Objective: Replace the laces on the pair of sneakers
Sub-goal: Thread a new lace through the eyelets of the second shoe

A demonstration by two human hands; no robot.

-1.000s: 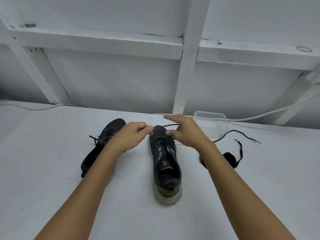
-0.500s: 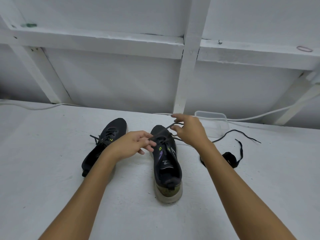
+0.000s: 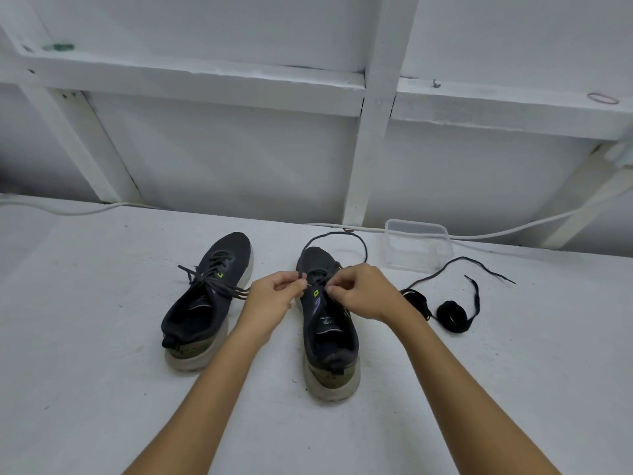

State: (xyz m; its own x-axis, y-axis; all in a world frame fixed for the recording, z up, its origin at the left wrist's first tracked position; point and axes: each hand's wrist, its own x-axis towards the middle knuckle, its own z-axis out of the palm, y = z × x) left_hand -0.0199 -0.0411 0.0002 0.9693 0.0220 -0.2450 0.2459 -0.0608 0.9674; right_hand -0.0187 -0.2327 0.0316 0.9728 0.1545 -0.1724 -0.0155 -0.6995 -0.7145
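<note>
Now, from the head view, we see two dark sneakers standing on a white surface (image 3: 102, 389), heels toward us; the left sneaker (image 3: 205, 303) is laced, its loose lace ends trailing toward our left wrist; the right sneaker (image 3: 329, 334) sits just beside it, between our forearms. Our left hand (image 3: 274, 296) has its fingers curled and pinches a bit of lace at the eyelets on that shoe's left side; our right hand (image 3: 363, 293) pinches the lace (image 3: 342, 236) on the shoe's right side, fingers bent tight; from there this lace loops out past the toe and back. Right of the shoe lie two more dark laces (image 3: 452, 315), partly coiled, their ends straying; behind them stands a clear plastic tub (image 3: 419, 246), near a white cable (image 3: 513, 231) along the wall.
</note>
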